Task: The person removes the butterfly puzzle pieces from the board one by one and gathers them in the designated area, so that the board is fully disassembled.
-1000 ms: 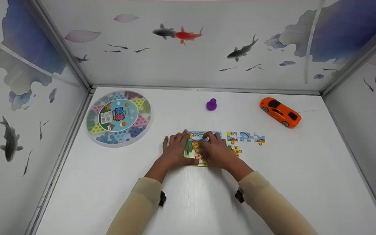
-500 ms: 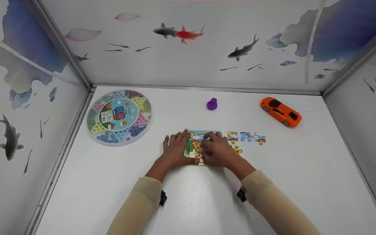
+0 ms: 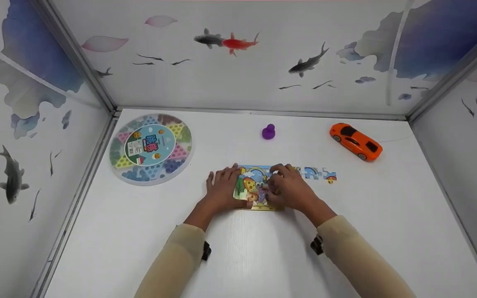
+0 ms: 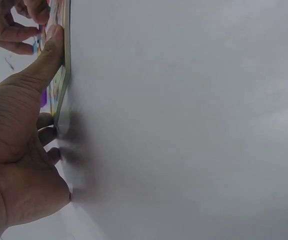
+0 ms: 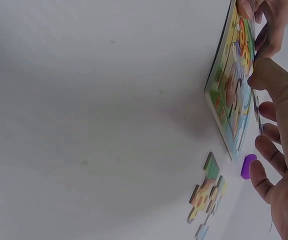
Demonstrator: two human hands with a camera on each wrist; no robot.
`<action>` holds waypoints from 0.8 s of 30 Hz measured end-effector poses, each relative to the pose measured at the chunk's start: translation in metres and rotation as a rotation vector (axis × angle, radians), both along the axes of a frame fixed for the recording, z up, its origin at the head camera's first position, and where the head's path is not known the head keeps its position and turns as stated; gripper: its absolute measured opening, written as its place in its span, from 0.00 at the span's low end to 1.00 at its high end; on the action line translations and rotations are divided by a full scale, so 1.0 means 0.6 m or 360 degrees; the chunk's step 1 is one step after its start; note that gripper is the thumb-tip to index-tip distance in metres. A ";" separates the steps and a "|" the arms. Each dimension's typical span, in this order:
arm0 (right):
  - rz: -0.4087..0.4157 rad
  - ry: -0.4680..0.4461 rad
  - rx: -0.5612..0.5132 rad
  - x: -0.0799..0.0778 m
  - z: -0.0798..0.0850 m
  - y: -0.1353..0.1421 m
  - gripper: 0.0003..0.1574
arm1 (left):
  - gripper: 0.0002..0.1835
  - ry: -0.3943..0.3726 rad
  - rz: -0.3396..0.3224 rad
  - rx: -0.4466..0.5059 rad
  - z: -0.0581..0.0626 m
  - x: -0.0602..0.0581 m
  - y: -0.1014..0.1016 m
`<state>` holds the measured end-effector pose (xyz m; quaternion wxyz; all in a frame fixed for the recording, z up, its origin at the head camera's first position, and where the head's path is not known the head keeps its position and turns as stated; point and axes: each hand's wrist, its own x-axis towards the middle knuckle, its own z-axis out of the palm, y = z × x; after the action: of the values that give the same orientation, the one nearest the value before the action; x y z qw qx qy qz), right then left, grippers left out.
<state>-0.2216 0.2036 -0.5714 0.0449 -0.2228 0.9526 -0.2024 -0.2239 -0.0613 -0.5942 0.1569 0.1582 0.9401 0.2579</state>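
Note:
A jigsaw puzzle board [image 3: 257, 182] with a bright cartoon picture lies mid-table. My left hand [image 3: 221, 191] holds it at its left side, thumb over the near edge and fingers along the left edge. My right hand [image 3: 291, 188] is over the board's right part. In the right wrist view, it pinches a thin puzzle piece [image 5: 257, 109] between thumb and fingers, close above the board; the piece's picture is mostly hidden. Loose puzzle pieces [image 3: 311, 173] lie right of the board, some covered by the right hand in the head view.
A round Chinese checkers box [image 3: 151, 149] sits at the back left. Behind the puzzle stands a small purple knob-like object [image 3: 268, 132]. An orange toy car [image 3: 355, 142] is at the back right. Printed walls enclose the white table [image 3: 238, 265] on the left, back and right.
My right hand has moved right across the board, uncovering its middle and covering the nearer loose pieces. My left hand keeps its place on the board.

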 end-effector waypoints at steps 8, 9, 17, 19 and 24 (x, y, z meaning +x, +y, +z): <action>-0.0024 0.0029 -0.0012 0.003 -0.003 0.041 0.13 | 0.63 0.0020 0.0001 0.0002 -0.003 0.001 0.002; -0.0038 0.0020 -0.0015 0.004 -0.003 0.048 0.13 | 0.63 0.0020 0.0001 0.0009 -0.004 0.000 0.003; -0.0114 0.0046 -0.0009 0.015 -0.007 0.110 0.11 | 0.64 0.0007 0.0004 0.0032 -0.009 -0.002 0.006; -0.0121 0.0062 -0.0029 0.018 -0.010 0.125 0.12 | 0.64 0.0020 0.0007 0.0031 -0.007 0.000 0.005; -0.0134 0.0081 -0.0075 0.025 -0.014 0.157 0.15 | 0.63 0.0021 0.0018 0.0046 0.000 0.002 0.002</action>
<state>-0.2064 0.2981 -0.5795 0.0070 -0.1887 0.9569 -0.2208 -0.2226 -0.0602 -0.5945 0.1469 0.1568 0.9382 0.2714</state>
